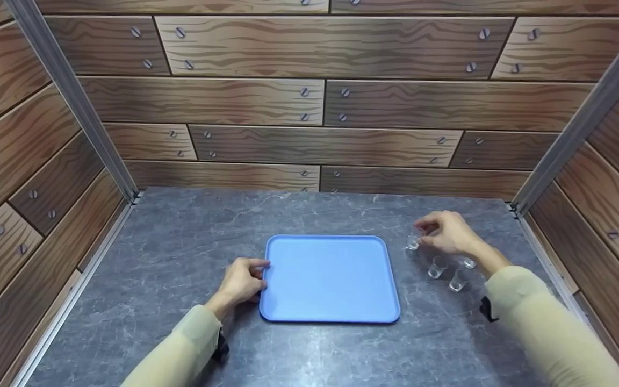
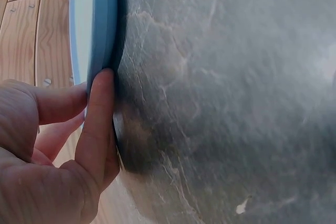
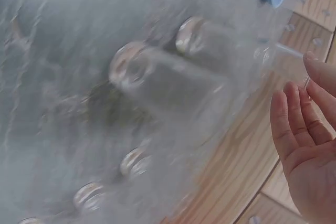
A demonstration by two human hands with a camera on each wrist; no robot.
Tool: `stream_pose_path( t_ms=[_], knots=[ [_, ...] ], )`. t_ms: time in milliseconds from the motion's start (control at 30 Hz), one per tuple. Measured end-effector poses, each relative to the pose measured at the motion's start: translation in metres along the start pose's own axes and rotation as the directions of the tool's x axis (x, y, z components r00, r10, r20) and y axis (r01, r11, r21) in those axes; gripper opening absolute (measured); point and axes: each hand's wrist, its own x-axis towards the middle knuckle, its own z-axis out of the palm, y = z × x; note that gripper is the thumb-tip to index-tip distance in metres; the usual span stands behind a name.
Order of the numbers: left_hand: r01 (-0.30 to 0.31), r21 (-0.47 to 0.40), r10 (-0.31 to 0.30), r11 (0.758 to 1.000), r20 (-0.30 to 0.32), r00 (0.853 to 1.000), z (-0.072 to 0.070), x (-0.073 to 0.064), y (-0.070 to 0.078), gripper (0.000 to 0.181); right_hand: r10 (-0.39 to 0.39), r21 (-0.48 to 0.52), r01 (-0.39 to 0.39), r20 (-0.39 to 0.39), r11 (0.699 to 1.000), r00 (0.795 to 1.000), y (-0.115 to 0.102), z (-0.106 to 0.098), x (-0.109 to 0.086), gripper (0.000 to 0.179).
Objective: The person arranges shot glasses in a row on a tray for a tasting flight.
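A blue rectangular tray point(image 1: 331, 279) lies on the grey marbled table, bare on top. My left hand point(image 1: 242, 279) grips its left rim; in the left wrist view the fingers point(image 2: 100, 114) are on both sides of the tray edge point(image 2: 105, 19). Right of the tray, my right hand point(image 1: 446, 234) pinches a small clear shot glass point(image 1: 412, 243) at its upper rim between thumb and fingers. That glass point(image 3: 286, 59) is faint in the right wrist view. Closer to me stand more shot glasses, one point(image 1: 436, 267) beside another point(image 1: 458, 280), and a third point(image 1: 468, 263) partly behind the right wrist.
Several clear glasses show in the right wrist view, the nearest point(image 3: 168, 80) large and blurred, others point(image 3: 136, 162) at lower left. Wood-patterned walls point(image 1: 320, 102) enclose the table point(image 1: 191, 226) at the back and both sides, with metal posts point(image 1: 81, 107) at the corners.
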Motion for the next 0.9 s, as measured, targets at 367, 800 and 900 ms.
stream_pose_path(
  t_ms=[367,800,900],
  knots=[
    [-0.014,-0.002,0.014,1.000,-0.012,1.000,-0.001,-0.001,-0.003,0.058,-0.093,0.069,0.091,0.025,0.993,0.995,-0.041,0.024,0.025,0.041],
    [-0.024,0.018,0.025,1.000,-0.009,1.000,-0.002,-0.003,-0.001,0.056,-0.217,0.118,0.208,0.065,0.971,0.974,-0.098,0.077,0.058,0.038],
    [-0.021,-0.001,0.021,1.000,-0.002,1.000,-0.002,-0.002,0.001,0.056,-0.238,0.121,0.228,0.077,0.966,0.968,-0.110,0.089,0.065,0.038]
  ],
)
